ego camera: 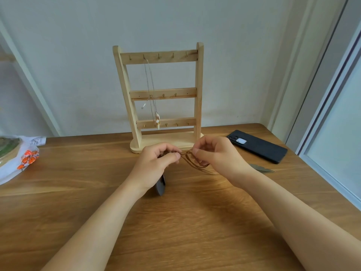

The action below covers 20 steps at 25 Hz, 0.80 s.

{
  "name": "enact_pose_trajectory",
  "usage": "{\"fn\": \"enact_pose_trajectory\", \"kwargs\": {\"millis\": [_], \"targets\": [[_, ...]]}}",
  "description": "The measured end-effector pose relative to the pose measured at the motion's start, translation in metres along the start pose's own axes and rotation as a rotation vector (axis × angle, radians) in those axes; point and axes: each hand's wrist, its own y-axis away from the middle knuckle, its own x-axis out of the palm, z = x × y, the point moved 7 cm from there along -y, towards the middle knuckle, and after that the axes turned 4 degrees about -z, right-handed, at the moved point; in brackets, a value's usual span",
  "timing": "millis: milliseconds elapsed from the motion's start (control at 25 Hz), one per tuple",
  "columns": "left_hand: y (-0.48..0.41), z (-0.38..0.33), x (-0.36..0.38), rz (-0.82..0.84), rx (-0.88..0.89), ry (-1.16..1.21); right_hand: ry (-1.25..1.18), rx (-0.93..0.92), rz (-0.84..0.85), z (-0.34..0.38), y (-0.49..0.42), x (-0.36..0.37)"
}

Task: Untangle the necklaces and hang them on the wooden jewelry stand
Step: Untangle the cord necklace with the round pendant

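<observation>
- L hand (156,163) pinches brown cords (192,163) betw. thumb + forefinger, over table (195,222).
- R hand (214,157) pinches same cords, at L hand's 3 o'clock.
- Dark pendant (160,185) at L hand's 6 o'clock.
- Stand (162,94) upright at hands' 12 o'clock; thin necklace (151,85) on top-row hook.
- Phone (257,146) at 2 o'clock, metal leaf (261,168) by R wrist, bag (19,159) at 9.
</observation>
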Motion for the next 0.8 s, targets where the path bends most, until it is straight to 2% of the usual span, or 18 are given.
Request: {"fn": "enact_pose_trajectory", "kwargs": {"millis": [80,160,320,440,560,680,800], "targets": [[-0.001,0.003,-0.001,-0.018,-0.028,0.005,-0.185,0.127,-0.028,-0.009,-0.002,-0.003],[-0.002,0.003,-0.002,-0.026,-0.034,0.008,-0.224,0.146,-0.028,-0.010,-0.003,-0.003],[-0.002,0.002,-0.003,-0.032,-0.022,0.008,-0.117,0.075,0.020,-0.004,0.001,0.002],[-0.001,0.002,-0.002,-0.020,-0.014,0.009,0.005,0.006,-0.006,-0.002,0.002,0.001],[-0.002,0.003,-0.006,-0.063,-0.035,0.009,-0.101,0.046,-0.013,-0.007,0.000,-0.001],[-0.005,0.009,-0.006,-0.076,-0.083,-0.009,-0.372,0.148,0.165,-0.010,-0.001,0.006],[-0.005,0.013,-0.009,-0.118,-0.106,-0.049,-0.404,0.218,0.313,-0.005,0.004,0.014]]}}
